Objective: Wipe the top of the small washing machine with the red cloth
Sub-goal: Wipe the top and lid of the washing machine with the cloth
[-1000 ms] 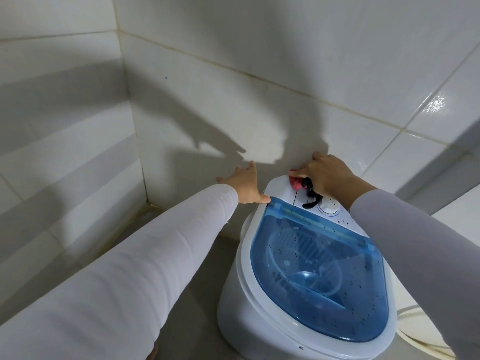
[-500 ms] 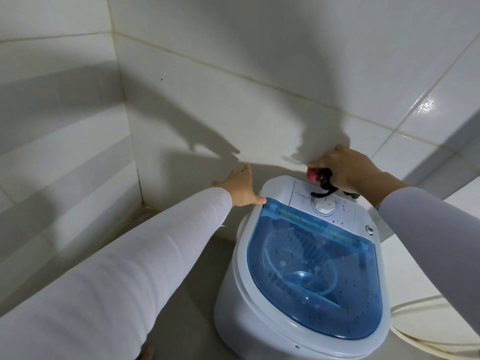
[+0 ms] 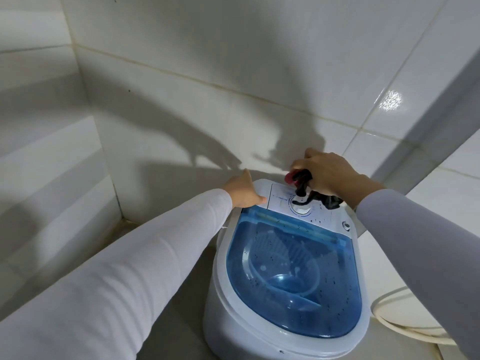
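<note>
Since the frame a second back, right hand [image 3: 328,175] has travelled from the far-left end of the control panel toward its right side; left hand unchanged in position. Compared with half a second back, the cloth now trails lower, over the dial.

Right hand: fingers curled around the red cloth [image 3: 298,178], bunched tight. Red portion shows only at the hand's left edge; darker, nearly black folds hang below the palm, one strand draped onto the white dial [image 3: 301,209], another lump lying on the panel to the right of the dial. Cloth touches the control panel [image 3: 279,197] at the far end of the small washing machine [image 3: 259,336].

Left hand [image 3: 242,190]: fingers straight, palm down, resting on the machine's far-left corner, thumb tip at the panel's edge. Holds nothing.

Machine: white body, oval top. Translucent blue lid [image 3: 296,276] closed, covering the near portion of the top. Dark specks scattered across lid. Through the lid: tub with ribbed wall and a pulsator disc at the bottom; contents beyond that cannot be told. Small round button [image 3: 345,225] at panel's right end.

Surroundings: white tiled wall [image 3: 233,74] directly behind machine, corner to the left. Pale hose [image 3: 384,320] loops on the floor to the machine's right. Both sleeves white, long.
</note>
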`<state>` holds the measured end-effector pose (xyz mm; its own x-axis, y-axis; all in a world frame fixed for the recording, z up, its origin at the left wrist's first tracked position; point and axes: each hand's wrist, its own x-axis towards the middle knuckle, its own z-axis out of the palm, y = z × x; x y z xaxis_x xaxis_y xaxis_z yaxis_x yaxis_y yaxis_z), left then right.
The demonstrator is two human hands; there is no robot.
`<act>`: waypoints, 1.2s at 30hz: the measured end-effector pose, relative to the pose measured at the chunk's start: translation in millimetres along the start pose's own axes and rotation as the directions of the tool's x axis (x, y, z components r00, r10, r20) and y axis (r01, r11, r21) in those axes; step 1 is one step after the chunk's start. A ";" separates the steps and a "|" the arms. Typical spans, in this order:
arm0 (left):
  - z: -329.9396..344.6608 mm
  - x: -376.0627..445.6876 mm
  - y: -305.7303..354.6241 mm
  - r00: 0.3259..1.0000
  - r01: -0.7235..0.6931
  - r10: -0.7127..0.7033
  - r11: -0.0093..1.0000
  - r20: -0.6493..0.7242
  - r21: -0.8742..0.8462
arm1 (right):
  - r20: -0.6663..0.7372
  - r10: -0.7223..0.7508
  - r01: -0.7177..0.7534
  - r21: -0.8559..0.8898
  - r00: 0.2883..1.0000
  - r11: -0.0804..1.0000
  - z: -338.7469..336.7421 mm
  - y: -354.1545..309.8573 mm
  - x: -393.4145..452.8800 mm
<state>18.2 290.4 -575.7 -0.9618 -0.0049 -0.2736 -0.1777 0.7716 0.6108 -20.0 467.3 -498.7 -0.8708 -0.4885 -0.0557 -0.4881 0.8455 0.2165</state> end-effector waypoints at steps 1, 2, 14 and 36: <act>2.6 2.6 -0.6 1.000 0.006 -0.006 1.000 0.001 0.002 | -0.002 -0.008 0.008 0.003 1.000 1.000 -0.8 -3.7 2.5; 4.4 4.6 -1.4 1.000 0.009 -0.009 1.000 0.000 0.007 | -0.004 -0.016 0.016 0.004 1.000 1.000 -1.4 -7.2 5.0; 9.7 23.2 -10.0 1.000 -0.009 0.010 0.992 -0.010 0.125 | 0.098 -0.202 0.206 -0.029 0.974 0.978 14.2 -17.0 27.3; 13.0 36.4 -18.3 1.000 0.000 0.000 0.997 -0.005 0.071 | 0.212 -0.110 0.110 0.010 0.971 0.994 21.5 10.3 21.6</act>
<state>-10.9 284.4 -606.5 -0.9628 -0.0079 -0.2700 -0.1627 0.8149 0.5563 -45.2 470.1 -518.6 -0.8043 -0.5218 -0.2842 -0.5819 0.7886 0.1990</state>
